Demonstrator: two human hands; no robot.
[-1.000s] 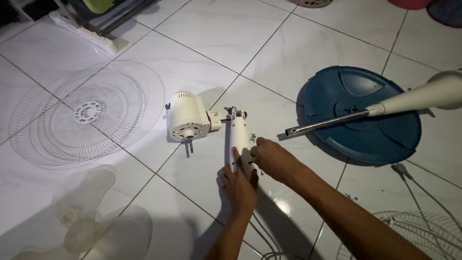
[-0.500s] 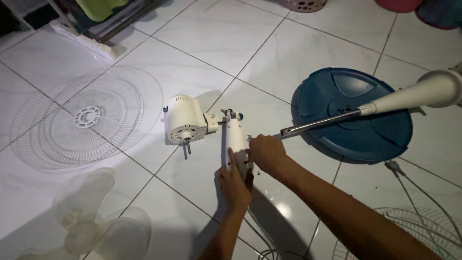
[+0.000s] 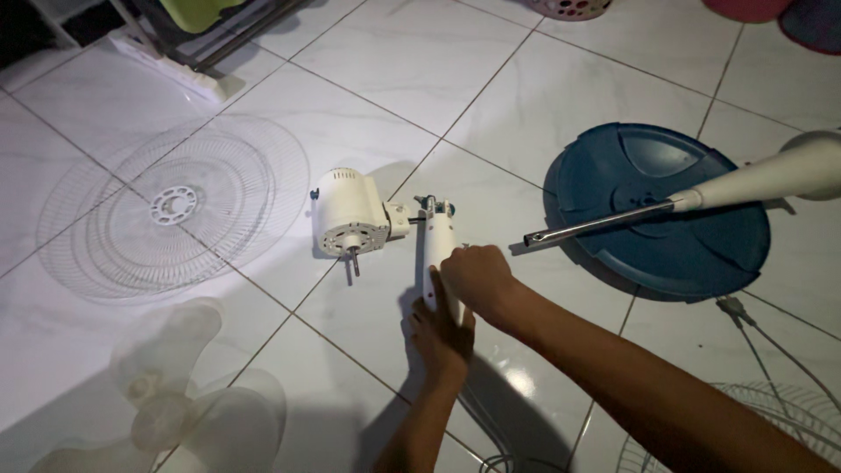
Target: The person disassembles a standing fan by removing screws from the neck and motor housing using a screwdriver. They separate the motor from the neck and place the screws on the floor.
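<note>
A white fan motor [image 3: 350,213] lies on the tiled floor, joined to a white neck housing [image 3: 436,241] that points toward me. My left hand [image 3: 440,331] grips the near end of that housing from below. Over the same end my right hand [image 3: 477,278] is closed, fingers curled on the top of it. To the right a metal pole [image 3: 600,222] with a white sleeve [image 3: 771,178] rests across a round blue fan base [image 3: 666,210].
A white wire fan guard [image 3: 175,206] lies flat at the left, and a translucent fan blade [image 3: 166,403] sits at the lower left. A second guard [image 3: 753,429] and a cable [image 3: 745,320] are at the lower right. A rack foot [image 3: 188,61] is at the top left.
Both hands stay on the neck housing; the right hand has closed more over its near end. The view has shifted slightly; the other parts stay where they were.
</note>
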